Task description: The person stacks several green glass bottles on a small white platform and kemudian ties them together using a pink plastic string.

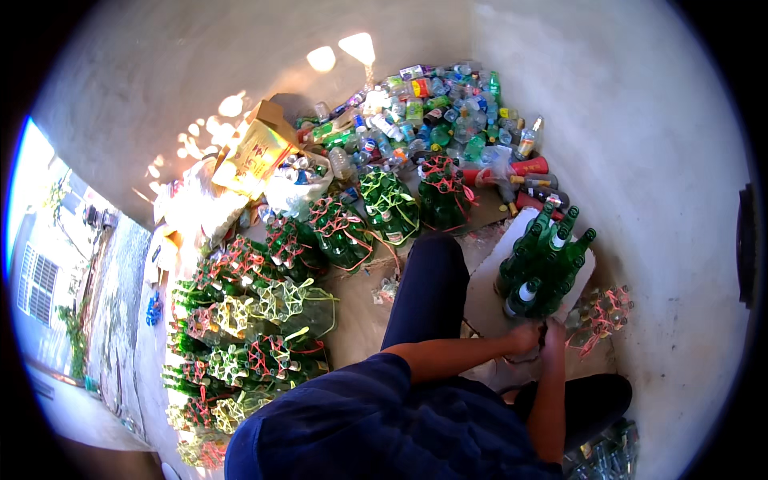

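Several green glass bottles (543, 264) stand upright in a tight cluster on a pale flat board (489, 267), right of the person's raised knee. Both hands meet at the near side of this cluster, close to the bottles' lower part. My left hand (525, 338) has its fingers curled beside my right hand (553, 333). A thin dark strand or cord seems to pass by the fingers, but what each hand grips is too small to make out. Bottles bound with pink cord (606, 312) lie just right of the hands.
Tied bundles of green bottles (339, 231) stand in rows at the left. Loose plastic bottles (444, 114) are heaped along the back wall, beside a yellow cardboard box (258, 156). A concrete wall (672, 240) rises at the right. More glass bottles (612, 453) sit at lower right.
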The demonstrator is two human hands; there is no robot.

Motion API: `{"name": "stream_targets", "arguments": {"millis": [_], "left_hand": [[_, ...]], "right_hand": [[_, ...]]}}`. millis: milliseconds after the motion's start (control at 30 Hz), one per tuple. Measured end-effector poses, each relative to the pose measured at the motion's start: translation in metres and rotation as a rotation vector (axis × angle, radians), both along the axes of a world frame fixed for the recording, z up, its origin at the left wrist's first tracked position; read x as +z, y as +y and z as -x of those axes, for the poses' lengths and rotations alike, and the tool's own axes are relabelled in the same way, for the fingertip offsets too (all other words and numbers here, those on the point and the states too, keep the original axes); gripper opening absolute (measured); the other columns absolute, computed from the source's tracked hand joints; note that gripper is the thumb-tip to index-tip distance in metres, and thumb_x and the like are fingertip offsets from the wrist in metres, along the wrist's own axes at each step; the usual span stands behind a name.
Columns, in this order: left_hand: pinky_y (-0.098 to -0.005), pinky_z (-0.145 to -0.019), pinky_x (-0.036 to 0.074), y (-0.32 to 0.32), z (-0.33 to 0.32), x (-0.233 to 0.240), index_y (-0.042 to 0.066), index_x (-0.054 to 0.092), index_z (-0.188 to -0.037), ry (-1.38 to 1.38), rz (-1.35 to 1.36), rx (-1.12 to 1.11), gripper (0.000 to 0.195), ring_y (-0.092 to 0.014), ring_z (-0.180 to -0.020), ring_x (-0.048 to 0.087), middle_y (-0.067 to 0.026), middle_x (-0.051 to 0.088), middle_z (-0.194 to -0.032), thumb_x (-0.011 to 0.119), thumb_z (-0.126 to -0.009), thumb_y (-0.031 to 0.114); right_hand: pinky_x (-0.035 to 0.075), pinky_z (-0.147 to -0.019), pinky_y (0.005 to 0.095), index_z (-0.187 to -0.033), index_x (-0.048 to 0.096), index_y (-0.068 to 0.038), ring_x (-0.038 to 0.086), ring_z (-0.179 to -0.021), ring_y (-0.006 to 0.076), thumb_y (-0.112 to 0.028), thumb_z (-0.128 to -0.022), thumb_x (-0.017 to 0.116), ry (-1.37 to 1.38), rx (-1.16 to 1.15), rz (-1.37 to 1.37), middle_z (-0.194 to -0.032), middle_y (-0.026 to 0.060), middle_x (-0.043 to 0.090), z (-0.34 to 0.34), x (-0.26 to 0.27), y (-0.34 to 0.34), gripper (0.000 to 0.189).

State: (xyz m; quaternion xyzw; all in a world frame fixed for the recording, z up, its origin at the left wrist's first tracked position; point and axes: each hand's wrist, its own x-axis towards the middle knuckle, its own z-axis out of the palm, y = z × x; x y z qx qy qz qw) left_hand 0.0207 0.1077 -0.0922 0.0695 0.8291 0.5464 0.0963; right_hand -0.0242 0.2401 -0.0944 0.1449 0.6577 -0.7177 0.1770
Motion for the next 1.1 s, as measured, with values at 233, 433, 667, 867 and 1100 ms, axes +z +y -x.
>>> {"name": "stream_targets", "arguments": {"millis": [233,433,667,867,1100], "left_hand": [[-0.0475,-0.074,0.053,-0.011,-0.006,-0.026,0.005,0.064,-0.107,0.158,0.083,-0.015,0.026,-0.039,-0.084,0.066,-0.0190,0.068,-0.101,0.046,-0.093,0.018],[-0.0538,-0.073,0.051,-0.029,-0.008,-0.012,0.008,0.063,-0.109,0.177,0.183,-0.058,0.034,-0.043,-0.085,0.065,-0.0219,0.067,-0.098,0.040,-0.098,0.031],[-0.0574,-0.064,0.048,-0.038,-0.027,0.010,0.011,0.058,-0.115,0.177,0.317,-0.065,0.035,-0.046,-0.076,0.063,-0.0236,0.066,-0.093,0.033,-0.100,0.030],[-0.0570,-0.068,0.048,-0.043,-0.019,0.019,0.011,0.057,-0.120,0.161,0.325,-0.125,0.036,-0.046,-0.080,0.063,-0.0249,0.066,-0.094,0.036,-0.098,0.029],[-0.0570,-0.075,0.048,-0.024,-0.018,0.051,0.012,0.061,-0.109,0.044,0.435,-0.116,0.029,-0.045,-0.081,0.064,-0.0246,0.067,-0.092,0.041,-0.092,0.025]], "right_hand": [[0.038,-0.044,0.0334,-0.081,0.061,-0.007,0.050,-0.051,0.0162,-0.018,-0.094,0.057,-0.049,-0.244,0.201,-0.065,0.0023,0.053,0.003,-0.022,-0.024,0.018],[0.047,-0.052,0.0353,-0.086,0.062,-0.002,0.061,-0.062,0.0208,-0.008,-0.089,0.055,-0.148,-0.233,0.157,-0.073,0.0082,0.061,0.000,-0.003,-0.034,0.010],[0.050,-0.068,0.0372,-0.087,0.068,0.001,0.064,-0.072,0.0224,-0.009,-0.083,0.057,0.027,0.001,-0.010,-0.082,0.0125,0.067,-0.017,0.015,-0.037,0.015],[0.047,-0.063,0.0348,-0.082,0.065,-0.002,0.059,-0.068,0.0204,-0.012,-0.082,0.058,-0.035,-0.066,0.049,-0.076,0.0106,0.063,-0.017,0.020,-0.039,0.012],[0.049,-0.060,0.0361,-0.079,0.065,0.001,0.060,-0.062,0.0212,-0.007,-0.079,0.059,0.315,-0.212,-0.296,-0.070,0.0127,0.063,-0.004,-0.041,-0.044,0.011]]}}
